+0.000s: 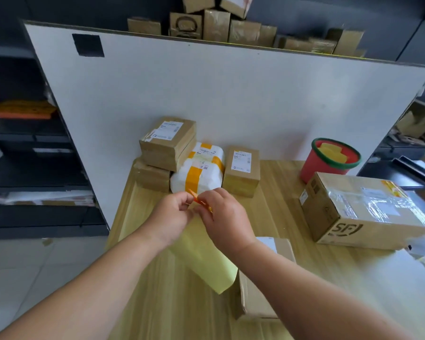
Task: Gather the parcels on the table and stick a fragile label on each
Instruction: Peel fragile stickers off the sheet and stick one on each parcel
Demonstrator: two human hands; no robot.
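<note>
My left hand (172, 214) and my right hand (223, 217) meet above the table, both pinching the top of a pale yellow backing sheet (206, 256). An orange label (201, 201) is partly peeled between my fingertips. Just beyond my hands sit gathered parcels: a brown box (168, 143) stacked on another brown box (151, 176), two white padded parcels with orange tape (198, 176), and a small upright brown box (242, 171). A large taped box (361, 212) lies at the right. Another brown box (263, 290) lies under my right forearm.
A red bucket with a green rim (329, 160) holding yellow sheets stands at the back right. A white board (206, 94) stands behind the wooden table (157, 303), with many cartons stacked beyond it. Dark shelving (22, 155) runs along the left.
</note>
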